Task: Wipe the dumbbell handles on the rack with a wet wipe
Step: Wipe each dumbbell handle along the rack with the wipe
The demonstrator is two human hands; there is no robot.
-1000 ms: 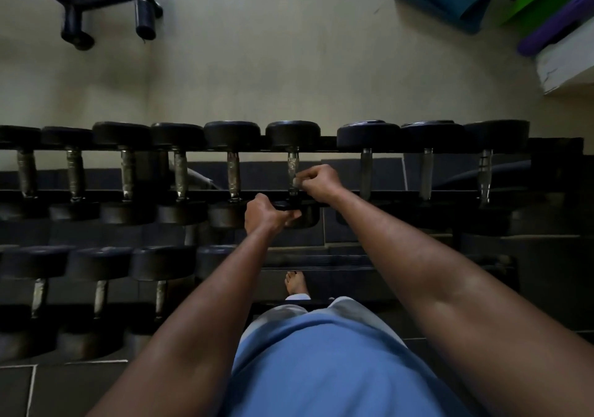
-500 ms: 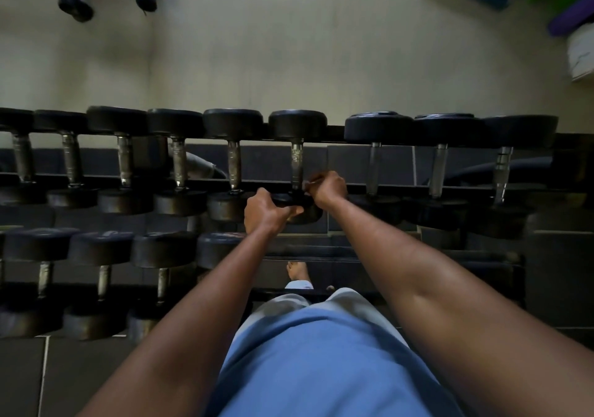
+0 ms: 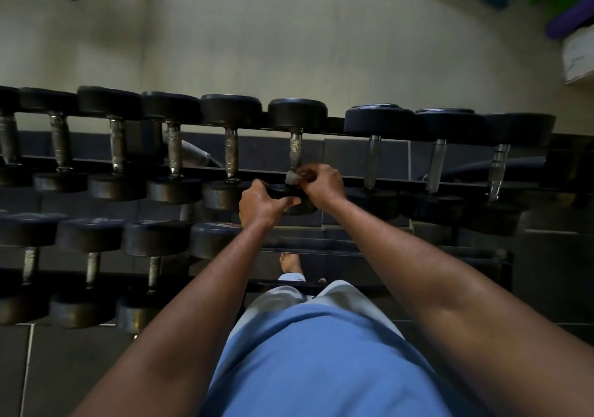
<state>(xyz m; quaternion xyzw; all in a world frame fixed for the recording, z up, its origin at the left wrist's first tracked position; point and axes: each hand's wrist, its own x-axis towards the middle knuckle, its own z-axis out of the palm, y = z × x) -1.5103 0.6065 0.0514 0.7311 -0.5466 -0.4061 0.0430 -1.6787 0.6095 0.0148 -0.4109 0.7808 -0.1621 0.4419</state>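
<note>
Here my right hand (image 3: 321, 182) pinches the wet wipe (image 3: 292, 177) at the near end of a dumbbell handle (image 3: 295, 153), my left hand (image 3: 260, 206) gripping the weight head (image 3: 289, 196) beside it; next, probably, a stroke away along the handle.

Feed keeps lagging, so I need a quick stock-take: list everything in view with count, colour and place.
Top-row dumbbells: nine seen, black heads, metal handles, upper rack tier.
Lower dumbbells: at least four, black, lower tier left.
Rack: one, black, against the wall.
Wipe: one, pale grey, at the near end of the sixth handle.
Mats: blue, green, purple, top right.
Left hand: grips that dumbbell's near head.
Right hand: pinches the wipe.
</note>
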